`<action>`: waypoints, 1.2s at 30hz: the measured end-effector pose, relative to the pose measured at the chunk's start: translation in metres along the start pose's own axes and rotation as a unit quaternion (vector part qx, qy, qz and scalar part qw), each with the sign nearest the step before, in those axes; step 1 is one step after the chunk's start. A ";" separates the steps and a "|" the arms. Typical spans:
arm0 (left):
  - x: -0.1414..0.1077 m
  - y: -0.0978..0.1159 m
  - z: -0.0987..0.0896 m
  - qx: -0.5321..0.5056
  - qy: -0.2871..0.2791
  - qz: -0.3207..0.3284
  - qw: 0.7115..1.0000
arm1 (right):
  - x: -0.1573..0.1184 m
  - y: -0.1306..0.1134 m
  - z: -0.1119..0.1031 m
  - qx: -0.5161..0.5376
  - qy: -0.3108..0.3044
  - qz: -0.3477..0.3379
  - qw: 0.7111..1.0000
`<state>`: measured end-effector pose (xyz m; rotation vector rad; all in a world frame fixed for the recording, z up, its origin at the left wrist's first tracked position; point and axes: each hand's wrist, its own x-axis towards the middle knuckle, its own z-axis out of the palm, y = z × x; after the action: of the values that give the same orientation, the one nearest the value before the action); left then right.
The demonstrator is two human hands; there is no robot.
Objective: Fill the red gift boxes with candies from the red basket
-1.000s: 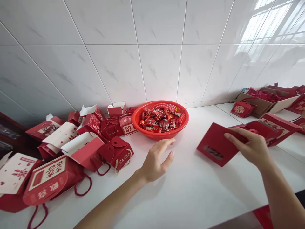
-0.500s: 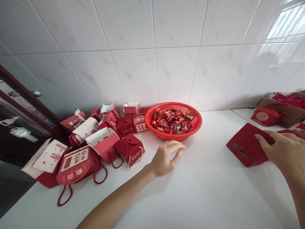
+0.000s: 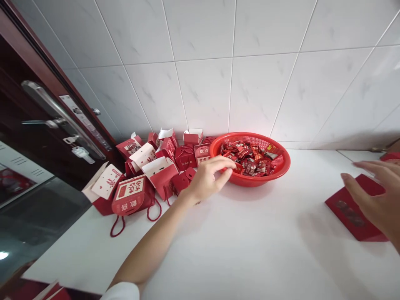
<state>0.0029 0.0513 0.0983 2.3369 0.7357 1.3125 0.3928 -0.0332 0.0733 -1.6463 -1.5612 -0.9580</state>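
Observation:
My left hand (image 3: 211, 178) hovers at the front left rim of a red plastic colander (image 3: 250, 182). Its fingers are loosely curved, with a gap to the thumb and nothing visible between them. Inside the colander lies a heap of red-wrapped candies (image 3: 250, 158). On the right, a dark red gift box (image 3: 350, 212) rests on the white table. Over that box my right hand (image 3: 375, 200) is spread, fingers apart; it is partly cut off by the frame edge. Whether it still touches the box I cannot tell.
Several red and cream gift boxes (image 3: 134, 196), some with flaps up and rope handles, crowd the left of the white table (image 3: 237, 250). Behind runs a tiled wall (image 3: 203, 96). A dark door (image 3: 34, 112) with keys (image 3: 81, 153) stands at left.
The view has turned left. My right hand has loosened its hold on the dark red box, which now sits on the table. My left hand has moved left and up, beside the colander's rim.

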 end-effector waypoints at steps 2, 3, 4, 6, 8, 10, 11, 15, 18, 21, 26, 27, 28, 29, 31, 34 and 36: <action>0.004 0.000 -0.027 0.037 0.017 -0.027 0.999 | 0.006 -0.040 0.001 0.115 0.018 -0.077 0.990; 0.005 0.000 -0.041 0.062 0.023 -0.058 0.996 | 0.006 -0.059 0.003 0.171 0.020 -0.107 0.979; 0.005 -0.001 -0.056 0.087 0.021 -0.090 0.992 | 0.005 -0.077 0.007 0.224 0.009 -0.141 0.964; 0.003 -0.003 -0.084 0.141 0.005 -0.154 0.978 | -0.002 -0.109 0.016 0.317 -0.058 -0.170 0.931; -0.003 -0.007 -0.109 0.195 -0.020 -0.227 0.954 | -0.013 -0.138 0.024 0.376 -0.123 -0.181 0.901; -0.009 -0.013 -0.129 0.243 -0.039 -0.295 0.923 | -0.027 -0.162 0.029 0.417 -0.156 -0.190 0.875; -0.012 -0.015 -0.137 0.265 -0.043 -0.323 0.908 | -0.035 -0.172 0.030 0.432 -0.168 -0.191 0.865; -0.022 -0.029 -0.159 0.286 -0.087 -0.397 0.868 | -0.064 -0.198 0.031 0.480 -0.214 -0.177 0.832; -0.026 -0.041 -0.165 0.268 -0.167 -0.403 0.859 | -0.081 -0.203 0.033 0.502 -0.251 -0.158 0.812; -0.027 -0.047 -0.166 0.283 -0.186 -0.389 0.856 | -0.091 -0.204 0.036 0.521 -0.279 -0.139 0.795; -0.022 -0.028 -0.162 0.369 -0.014 -0.358 0.857 | -0.096 -0.204 0.040 0.540 -0.302 -0.112 0.778; -0.021 -0.022 -0.160 0.386 0.037 -0.346 0.854 | -0.096 -0.204 0.040 0.542 -0.306 -0.104 0.776; -0.020 -0.016 -0.159 0.398 0.087 -0.325 0.853 | -0.096 -0.204 0.041 0.545 -0.309 -0.096 0.774; -0.019 -0.011 -0.157 0.407 0.140 -0.293 0.854 | -0.096 -0.204 0.040 0.548 -0.313 -0.086 0.771; -0.016 -0.005 -0.152 0.400 0.234 -0.204 0.862 | -0.094 -0.204 0.039 0.556 -0.322 -0.061 0.764; -0.013 0.001 -0.141 0.341 0.276 -0.013 0.899 | -0.088 -0.200 0.036 0.583 -0.352 0.002 0.732; -0.010 0.009 -0.128 0.290 0.214 0.099 0.928 | -0.082 -0.195 0.036 0.623 -0.371 0.070 0.685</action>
<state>-0.1096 0.0453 0.1610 2.6445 1.1788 1.9526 0.1992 -0.0319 -0.0189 -1.0067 -1.7934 0.9454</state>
